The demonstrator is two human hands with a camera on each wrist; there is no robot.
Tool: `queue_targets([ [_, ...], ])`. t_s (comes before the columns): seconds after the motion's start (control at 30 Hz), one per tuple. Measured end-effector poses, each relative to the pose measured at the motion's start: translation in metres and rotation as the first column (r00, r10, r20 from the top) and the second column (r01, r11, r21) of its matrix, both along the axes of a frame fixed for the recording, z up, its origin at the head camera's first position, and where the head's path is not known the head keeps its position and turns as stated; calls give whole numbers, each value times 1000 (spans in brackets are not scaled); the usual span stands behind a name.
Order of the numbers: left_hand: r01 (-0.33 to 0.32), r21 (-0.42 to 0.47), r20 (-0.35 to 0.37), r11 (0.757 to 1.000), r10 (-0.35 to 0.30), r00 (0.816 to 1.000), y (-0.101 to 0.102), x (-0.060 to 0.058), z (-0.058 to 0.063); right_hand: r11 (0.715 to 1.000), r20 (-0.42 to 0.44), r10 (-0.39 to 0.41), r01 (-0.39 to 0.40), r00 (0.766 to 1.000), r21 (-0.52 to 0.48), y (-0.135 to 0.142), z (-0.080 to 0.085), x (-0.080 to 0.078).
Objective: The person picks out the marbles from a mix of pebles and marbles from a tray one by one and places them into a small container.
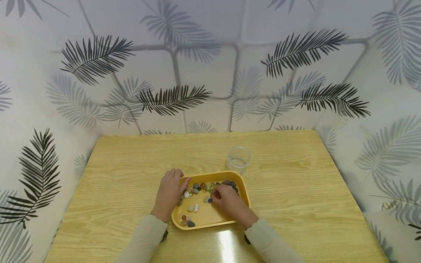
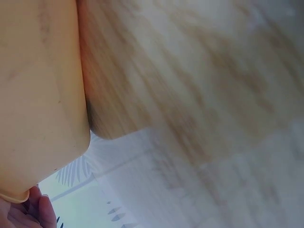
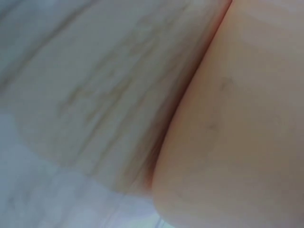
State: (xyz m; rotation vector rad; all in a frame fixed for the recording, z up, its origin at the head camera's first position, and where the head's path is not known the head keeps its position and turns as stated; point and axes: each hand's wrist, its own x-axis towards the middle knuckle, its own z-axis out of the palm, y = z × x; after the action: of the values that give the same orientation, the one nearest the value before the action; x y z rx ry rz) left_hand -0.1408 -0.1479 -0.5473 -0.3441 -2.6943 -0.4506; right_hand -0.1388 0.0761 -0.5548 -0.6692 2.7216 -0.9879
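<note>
A yellow tray (image 1: 210, 216) holds small stones and glass beads. My left hand (image 1: 169, 191) grips its far left corner, thumb over the inside; in the left wrist view the fingers (image 2: 46, 211) curl at the rim beside the tray's outer wall (image 2: 42, 95). Inside the tray, my right hand (image 1: 227, 199) pinches a blue bead (image 1: 209, 200) at its fingertips. A pale stone (image 1: 205, 199) lies just left of it. Dark stones (image 1: 230, 183) and green beads are partly hidden behind the right hand. The right wrist view shows only the tray's outside wall (image 3: 237, 133) and the tabletop.
Behind the tray's far right corner stands a clear round container (image 1: 239, 157). Two whitish stones (image 1: 193, 208) lie mid-tray, and a small cluster with a dark grey stone (image 1: 191, 224) sits in the near left corner. The wooden table (image 1: 296, 182) meets leaf-patterned drapes (image 1: 204, 73).
</note>
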Motion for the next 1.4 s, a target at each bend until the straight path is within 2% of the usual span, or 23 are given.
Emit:
queue_targets([
  [0.17,0,16,4,1000,0,1000,0,0,-1,998,26,-13,14,1000,-56,0,-2,-1],
  [0.4,2,25,6,1000,-2,1000,-1,0,-1,997,24,-33,34,999,-68,-1,-4,-4],
  [0.73,3,25,-3,1000,-3,1000,-1,-1,-1,993,-24,-29,27,999,-112,-1,1,-2],
  [1.07,10,16,-35,1000,-9,999,-1,-2,-3,964,-114,-21,-10,993,-267,8,23,0],
  [1.2,12,9,-39,1000,-12,999,-2,-2,-3,961,-105,-37,6,994,-278,19,36,-1],
  [1.4,9,8,-10,1000,-9,1000,-2,-2,-3,956,-153,-104,56,983,-288,40,49,-13],
])
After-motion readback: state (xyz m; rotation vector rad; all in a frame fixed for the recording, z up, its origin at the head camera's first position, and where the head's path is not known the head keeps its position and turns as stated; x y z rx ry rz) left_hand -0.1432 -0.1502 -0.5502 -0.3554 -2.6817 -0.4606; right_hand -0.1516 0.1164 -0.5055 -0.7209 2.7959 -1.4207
